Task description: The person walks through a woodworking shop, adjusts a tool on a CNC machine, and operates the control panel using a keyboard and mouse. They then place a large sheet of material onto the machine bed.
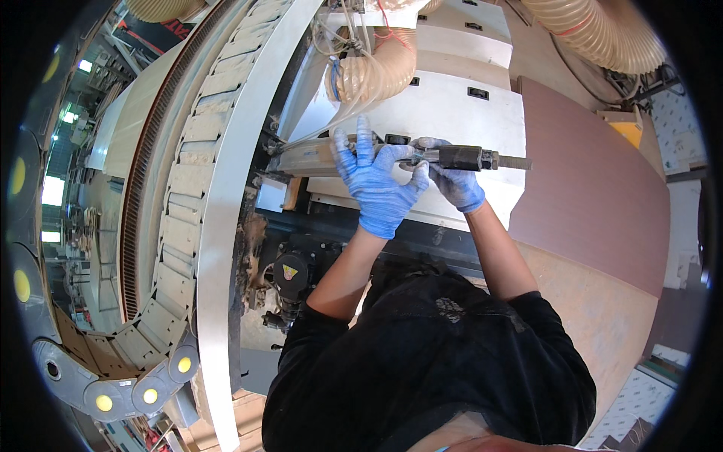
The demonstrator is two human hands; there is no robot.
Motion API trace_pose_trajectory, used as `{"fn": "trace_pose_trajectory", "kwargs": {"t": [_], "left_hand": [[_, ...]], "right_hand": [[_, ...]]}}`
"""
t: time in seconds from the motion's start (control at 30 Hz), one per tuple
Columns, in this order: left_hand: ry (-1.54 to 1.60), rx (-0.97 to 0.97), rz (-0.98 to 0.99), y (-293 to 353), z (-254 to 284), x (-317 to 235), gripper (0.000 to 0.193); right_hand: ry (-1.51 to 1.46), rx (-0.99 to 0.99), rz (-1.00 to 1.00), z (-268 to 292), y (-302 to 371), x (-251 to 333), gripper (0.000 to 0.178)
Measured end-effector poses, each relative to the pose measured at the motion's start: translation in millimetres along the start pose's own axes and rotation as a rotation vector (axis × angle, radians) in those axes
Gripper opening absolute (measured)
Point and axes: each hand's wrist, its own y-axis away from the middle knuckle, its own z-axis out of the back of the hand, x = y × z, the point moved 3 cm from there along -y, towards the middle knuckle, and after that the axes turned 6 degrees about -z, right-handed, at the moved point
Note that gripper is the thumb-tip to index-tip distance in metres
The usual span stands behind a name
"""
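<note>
Pinching the black-sleeved rod [461, 157] at its metal neck [422, 155], my right grip [458, 185] holds it over the white housing [444, 98], ridged tip [517, 162] crossing the right edge; my left grip [380, 184] is spread alongside. Expect stiff, fairly heavy handling; grasp the sleeve [453, 158].

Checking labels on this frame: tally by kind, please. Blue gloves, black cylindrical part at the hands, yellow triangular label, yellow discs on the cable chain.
Blue gloves: 2 (left hand, right hand)
Black cylindrical part: 1
Yellow triangular label: 1
Yellow discs in view: 6
Total: 10
</note>
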Motion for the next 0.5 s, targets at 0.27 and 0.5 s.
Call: {"fn": "trace_pose_trajectory", "kwargs": {"t": [0.27, 0.5], "left_hand": [[0.007, -0.014, -0.049, -2.4, 1.7, -0.2, 0.027], [0.018, -0.021, -0.045, 4.0, -0.7, 3.1, 0.028]], "right_hand": [[0.114, 0.066, -0.03, 14.4, -11.3, 0.9, 0.063], [0.002, -0.012, -0.03, -7.8, -5.2, -2.7, 0.055]]}}
